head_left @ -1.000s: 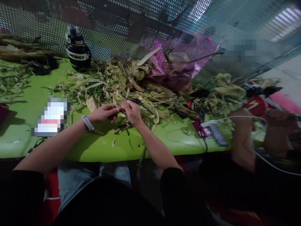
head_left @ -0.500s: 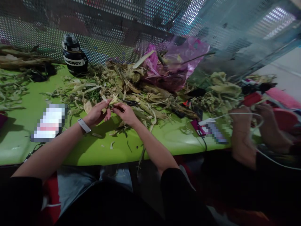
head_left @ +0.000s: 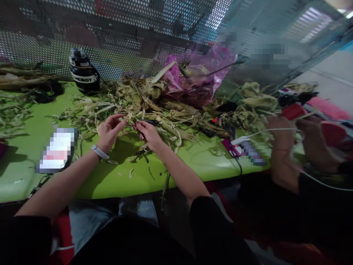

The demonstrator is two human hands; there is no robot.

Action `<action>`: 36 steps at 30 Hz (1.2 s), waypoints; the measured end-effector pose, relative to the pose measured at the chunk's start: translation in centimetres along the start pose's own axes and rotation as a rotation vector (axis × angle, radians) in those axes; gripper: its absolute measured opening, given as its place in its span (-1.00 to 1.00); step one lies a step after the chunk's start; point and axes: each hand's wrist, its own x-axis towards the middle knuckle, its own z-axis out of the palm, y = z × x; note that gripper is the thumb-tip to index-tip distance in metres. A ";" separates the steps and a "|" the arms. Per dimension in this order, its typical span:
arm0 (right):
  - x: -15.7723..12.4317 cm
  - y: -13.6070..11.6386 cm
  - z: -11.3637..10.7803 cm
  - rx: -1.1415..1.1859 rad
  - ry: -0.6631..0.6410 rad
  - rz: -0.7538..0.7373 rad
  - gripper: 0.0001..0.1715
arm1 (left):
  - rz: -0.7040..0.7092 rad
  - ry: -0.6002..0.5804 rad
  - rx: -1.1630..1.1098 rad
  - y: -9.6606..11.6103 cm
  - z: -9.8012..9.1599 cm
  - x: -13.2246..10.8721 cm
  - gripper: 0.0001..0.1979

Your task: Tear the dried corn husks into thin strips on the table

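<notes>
My left hand (head_left: 109, 131), with a pale watch (head_left: 99, 151) on the wrist, is raised at the front of a heap of dry corn husks (head_left: 140, 94). Its thumb and fingers are apart, and nothing shows in the grip. To its right, my right hand (head_left: 149, 134) has its fingers pinched together against the heap's front edge. Whatever those fingers hold is too small and too mixed with the plant scraps to name. Below the hands, loose leaf bits (head_left: 140, 152) lie on the green table (head_left: 110, 182).
A phone (head_left: 57, 149) lies left of my forearm. At the back stand a black jug (head_left: 84, 73) and a pink plastic bag (head_left: 198, 82) before a perforated metal screen (head_left: 124, 40). On the right are a cabled phone (head_left: 253, 152) and another person's hands (head_left: 281, 129).
My left hand has drawn back to the left from my right hand, and its fingers have spread. The pale husk piece between the hands no longer shows. My right hand stays pinched.
</notes>
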 end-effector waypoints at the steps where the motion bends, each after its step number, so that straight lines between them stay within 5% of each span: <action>1: -0.1 0.0 0.1 -0.008 -0.012 0.005 -0.60 | 0.087 0.004 0.108 -0.1 0.0 -0.2 -0.67; 6: -0.5 -0.2 0.4 -0.115 -0.098 -0.016 -0.59 | 0.260 0.007 0.357 -0.7 -0.4 0.1 -0.84; 14: -0.6 -1.0 -0.8 0.078 -0.389 0.119 -0.43 | 0.124 -0.100 0.237 1.1 -0.3 0.3 -0.58; 20: -0.5 -1.2 -1.1 0.092 -0.416 0.114 -0.48 | 0.059 -0.073 0.116 1.0 0.2 0.0 -0.70; 27: -0.4 -1.3 -1.7 0.120 -0.402 0.129 -0.56 | -0.131 0.021 -0.146 0.5 0.1 0.8 -0.59; 36: -0.2 -1.3 -1.7 0.166 -0.447 0.255 -0.68 | -0.365 -0.347 -0.243 0.9 0.0 -0.6 -0.61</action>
